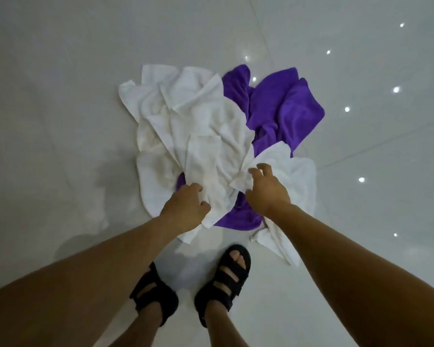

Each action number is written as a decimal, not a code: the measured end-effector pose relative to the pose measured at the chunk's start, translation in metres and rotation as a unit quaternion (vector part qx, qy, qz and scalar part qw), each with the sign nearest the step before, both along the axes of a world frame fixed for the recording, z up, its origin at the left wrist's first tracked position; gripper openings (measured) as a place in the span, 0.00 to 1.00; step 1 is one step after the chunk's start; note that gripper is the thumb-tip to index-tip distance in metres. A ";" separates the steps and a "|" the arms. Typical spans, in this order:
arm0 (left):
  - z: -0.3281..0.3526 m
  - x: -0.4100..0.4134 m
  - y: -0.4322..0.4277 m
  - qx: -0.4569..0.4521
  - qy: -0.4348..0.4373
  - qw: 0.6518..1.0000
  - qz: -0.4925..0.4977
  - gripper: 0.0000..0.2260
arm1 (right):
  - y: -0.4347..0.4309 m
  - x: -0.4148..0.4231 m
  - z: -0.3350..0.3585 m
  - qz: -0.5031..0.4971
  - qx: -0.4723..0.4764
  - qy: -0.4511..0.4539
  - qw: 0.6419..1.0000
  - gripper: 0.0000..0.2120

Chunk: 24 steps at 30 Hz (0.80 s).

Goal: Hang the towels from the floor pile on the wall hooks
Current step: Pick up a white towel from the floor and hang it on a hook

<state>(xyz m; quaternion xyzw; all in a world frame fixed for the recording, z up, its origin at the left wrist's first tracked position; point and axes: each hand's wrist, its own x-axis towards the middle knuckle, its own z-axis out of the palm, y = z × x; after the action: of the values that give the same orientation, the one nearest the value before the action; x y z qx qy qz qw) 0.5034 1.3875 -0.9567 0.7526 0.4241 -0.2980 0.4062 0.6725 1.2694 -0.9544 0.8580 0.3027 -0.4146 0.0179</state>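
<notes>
Fingers (198, 188) of the left hand (184, 206) curl into the white towel (198, 126), gripping a fold. Those of the right hand (267, 192) arch apart over another fold; we cannot confirm a grip. The towel lies crumpled on the floor (60, 96), overlapping a purple towel (286, 106), just ahead of the sandals (221, 289).

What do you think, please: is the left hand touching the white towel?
Touching: in the head view, the left hand grips a fold of the white towel.
</notes>
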 end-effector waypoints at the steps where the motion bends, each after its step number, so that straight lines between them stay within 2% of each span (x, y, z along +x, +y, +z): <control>1: -0.015 0.000 -0.003 0.000 -0.007 1.000 0.004 0.22 | 0.002 0.007 -0.017 0.015 0.004 -0.017 1.000 0.26; 6: -0.054 -0.003 -0.012 -0.004 -0.010 1.000 0.025 0.21 | 0.006 0.030 -0.062 0.123 0.016 -0.078 0.989 0.26; 10: -0.040 -0.004 -0.014 -0.005 -0.001 1.000 0.028 0.22 | 0.001 0.035 -0.044 0.181 -0.001 -0.133 0.974 0.15; 12: -0.017 -0.002 -0.013 -0.011 -0.004 1.000 0.024 0.24 | -0.002 0.031 -0.017 0.159 0.025 -0.134 0.978 0.11; 15: 0.036 0.006 -0.006 -0.022 -0.027 0.999 0.016 0.30 | 0.004 0.020 0.048 0.067 0.124 -0.065 0.988 0.12; 17: 0.079 0.016 0.003 -0.029 -0.051 0.998 0.014 0.37 | 0.015 0.010 0.102 0.012 0.214 -0.029 0.976 0.12; 20: 0.153 0.038 0.018 -0.021 -0.095 0.995 0.004 0.45 | 0.036 -0.001 0.193 -0.069 0.341 0.027 0.937 0.09; 22: 0.204 0.051 0.028 -0.049 -0.143 0.987 0.054 0.37 | 0.052 -0.010 0.257 -0.120 0.384 0.073 0.913 0.07; 24: 0.258 0.057 0.038 -0.116 -0.194 0.960 0.163 0.17 | 0.067 -0.020 0.318 -0.173 0.423 0.108 0.883 0.05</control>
<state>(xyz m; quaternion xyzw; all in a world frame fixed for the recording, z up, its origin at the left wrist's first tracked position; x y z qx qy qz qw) 0.5606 1.4257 -0.6983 0.6643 0.4165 -0.1233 0.6083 0.6523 1.3361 -0.6360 0.7724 0.2965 -0.3337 -0.4518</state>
